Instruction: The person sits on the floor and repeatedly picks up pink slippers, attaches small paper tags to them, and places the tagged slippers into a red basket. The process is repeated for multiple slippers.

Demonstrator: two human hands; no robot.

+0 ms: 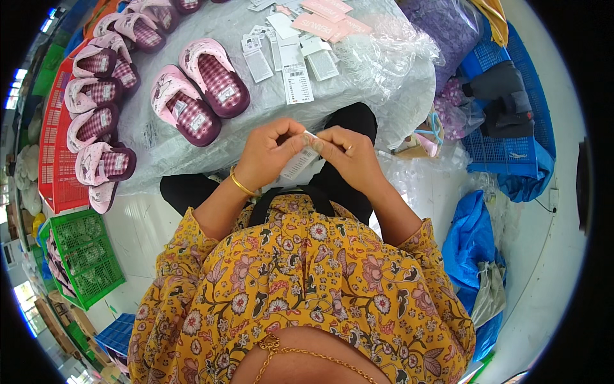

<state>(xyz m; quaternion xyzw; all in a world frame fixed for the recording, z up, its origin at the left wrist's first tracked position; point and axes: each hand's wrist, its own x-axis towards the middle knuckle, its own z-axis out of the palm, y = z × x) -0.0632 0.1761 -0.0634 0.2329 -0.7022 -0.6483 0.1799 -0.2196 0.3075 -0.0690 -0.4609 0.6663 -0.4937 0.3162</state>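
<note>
Above my lap, my left hand [272, 147] and my right hand [348, 153] pinch the top of a white printed paper tag [299, 162] between thumbs and forefingers. The tag hangs below the fingertips, partly hidden by them. Beyond my hands, a pair of pink slippers [201, 91] with dark red checked insoles lies on the plastic-covered table [262, 105]. To the right of the slippers, several white tags [297, 80] are spread out, with pink cards [323, 24] behind them.
More pink slippers [99, 125] line the table's left side, against a red crate [54, 147]. A green crate [86, 256] stands on the floor at left. On the right are a blue basket [505, 150] with dark cloth and a blue sack [470, 240]. Clear plastic wrap [409, 57] bunches at the table's right.
</note>
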